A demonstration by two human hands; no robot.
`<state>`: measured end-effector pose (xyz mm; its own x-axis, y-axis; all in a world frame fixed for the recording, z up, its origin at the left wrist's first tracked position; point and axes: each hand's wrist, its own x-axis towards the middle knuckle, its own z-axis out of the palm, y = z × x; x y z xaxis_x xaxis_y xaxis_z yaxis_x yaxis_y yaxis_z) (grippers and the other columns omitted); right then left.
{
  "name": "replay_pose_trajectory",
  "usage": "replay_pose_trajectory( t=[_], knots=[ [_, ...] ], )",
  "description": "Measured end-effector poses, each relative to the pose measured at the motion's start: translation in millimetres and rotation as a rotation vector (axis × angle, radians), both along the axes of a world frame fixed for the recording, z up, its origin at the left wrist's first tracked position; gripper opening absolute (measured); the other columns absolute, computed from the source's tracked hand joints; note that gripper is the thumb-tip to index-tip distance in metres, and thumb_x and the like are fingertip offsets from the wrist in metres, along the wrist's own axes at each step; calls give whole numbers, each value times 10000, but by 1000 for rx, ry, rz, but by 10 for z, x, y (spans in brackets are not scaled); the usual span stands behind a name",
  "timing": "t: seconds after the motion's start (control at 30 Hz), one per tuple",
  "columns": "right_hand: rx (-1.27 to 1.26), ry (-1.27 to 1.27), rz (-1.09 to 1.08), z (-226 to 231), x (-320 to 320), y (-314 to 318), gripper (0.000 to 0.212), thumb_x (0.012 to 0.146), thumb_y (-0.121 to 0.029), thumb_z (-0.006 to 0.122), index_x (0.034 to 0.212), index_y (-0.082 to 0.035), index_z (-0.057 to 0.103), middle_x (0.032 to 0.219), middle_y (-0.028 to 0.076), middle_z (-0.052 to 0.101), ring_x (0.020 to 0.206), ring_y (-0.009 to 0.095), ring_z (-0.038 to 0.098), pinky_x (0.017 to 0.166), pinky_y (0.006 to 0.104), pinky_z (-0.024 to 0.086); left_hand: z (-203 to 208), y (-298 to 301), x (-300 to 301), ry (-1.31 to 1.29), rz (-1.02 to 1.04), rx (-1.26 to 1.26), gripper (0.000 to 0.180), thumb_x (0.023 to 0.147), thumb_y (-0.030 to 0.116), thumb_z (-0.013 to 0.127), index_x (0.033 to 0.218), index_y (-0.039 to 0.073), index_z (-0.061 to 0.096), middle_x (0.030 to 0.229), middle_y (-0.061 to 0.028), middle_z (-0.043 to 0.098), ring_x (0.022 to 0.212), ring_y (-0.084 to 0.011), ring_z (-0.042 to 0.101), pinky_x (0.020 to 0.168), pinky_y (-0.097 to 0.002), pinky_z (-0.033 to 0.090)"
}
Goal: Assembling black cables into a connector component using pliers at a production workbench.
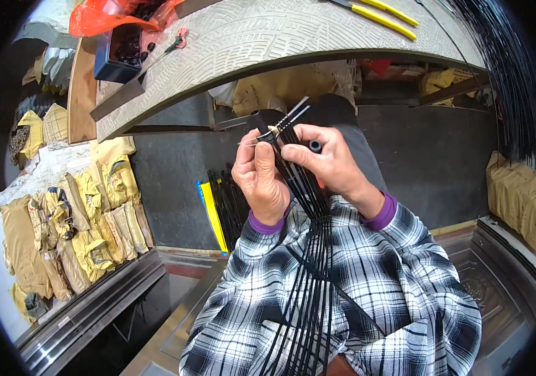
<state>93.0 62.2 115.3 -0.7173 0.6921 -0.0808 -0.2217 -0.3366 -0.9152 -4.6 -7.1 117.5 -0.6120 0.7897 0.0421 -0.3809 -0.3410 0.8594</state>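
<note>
A bundle of thin black strands [305, 188] runs from my lap up between my hands, its upper end fanning into several pale-tipped ends. My left hand [260, 182] closes on the bundle's upper left part, thumb upright against it. From the other side, my right hand [330, 156] pinches the strands between thumb and fingers. A light-coloured wrap or crossing strand [274, 131] shows near the top, between my fingertips. A dark rod-like piece [258, 122] sticks up beside my left fingers. The round end of a black tube [315, 146] shows at my right hand.
A textured grey worktop [243, 37] curves across the far side, with yellow-handled pliers [384, 19], a blue box [117, 59] of dark pieces and red-handled scissors [180, 41] on it. Black strands [512, 81] hang at right. Paper-wrapped bundles [80, 219] lie left.
</note>
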Motion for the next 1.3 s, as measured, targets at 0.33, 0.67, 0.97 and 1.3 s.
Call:
replay_pose_trajectory(
  t=[0.33,0.67,0.97,1.3],
  knots=[
    [113,2,-286,3,188,318,229,912,-237,476,901,-32,578,748,9,530,582,77,471,512,205,369,-110,73,-86,-101,-49,19,245,833,44,599,1052,-63,580,1028,-110,610,903,-132,576,823,-236,436],
    [458,-249,458,977,-243,1008,309,838,-203,570,1100,-40,553,741,-3,615,548,14,507,467,141,378,111,77,104,-537,-185,104,211,808,-22,594,1018,-32,600,981,-108,635,840,-138,614,769,-242,506],
    [380,-199,477,795,-249,1050,363,793,-186,660,1100,-33,541,770,10,613,606,28,535,522,154,434,141,65,77,-566,-217,79,277,814,17,610,1075,-47,543,950,-95,626,822,-117,609,742,-222,506],
    [414,-188,462,740,-234,1040,316,817,-205,650,1056,-21,554,737,-27,563,612,22,527,537,155,435,147,75,95,-502,-172,54,288,820,1,592,1095,-59,531,959,-93,619,823,-109,604,752,-221,503]
  ],
)
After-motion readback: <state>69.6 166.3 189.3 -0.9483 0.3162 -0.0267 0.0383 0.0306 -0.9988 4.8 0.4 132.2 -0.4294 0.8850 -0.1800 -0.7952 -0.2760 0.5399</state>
